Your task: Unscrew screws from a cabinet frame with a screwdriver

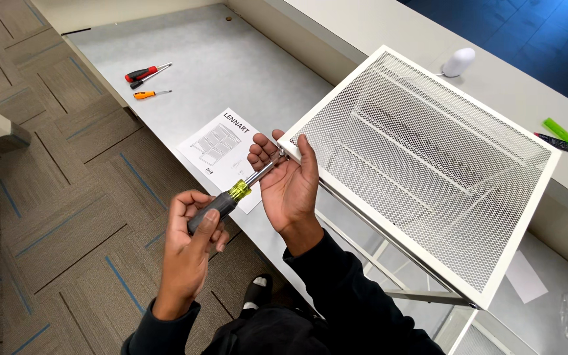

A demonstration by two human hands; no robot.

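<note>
the left hand (195, 223) is clenched around the grey rubbery handle of a screwdriver (235, 194), wrist bent, knuckles toward the floor. the tool has a clear yellow collar and a thin bright metal shaft that runs up to the near corner of a white mesh panel (428, 164). the right hand (288, 177) stands palm-up and open-cupped under that corner, fingers released and curled loosely around the shaft tip and the frame edge; whether it pinches a small fastener there cannot be told. both forearms wear dark sleeves.

the panel is a flat rectangle of fine perforated metal in a white rim, tilted over the desk's front edge, with thin white metal legs beneath it. on the grey desk (231, 59), toward its far left corner, lie two more screwdrivers: one with a red and black handle (144, 72), one orange (149, 94). one printed instruction sheet (221, 151) lies at the front edge beside the hands. one white rounded object (458, 62) sits on the raised ledge.
</note>
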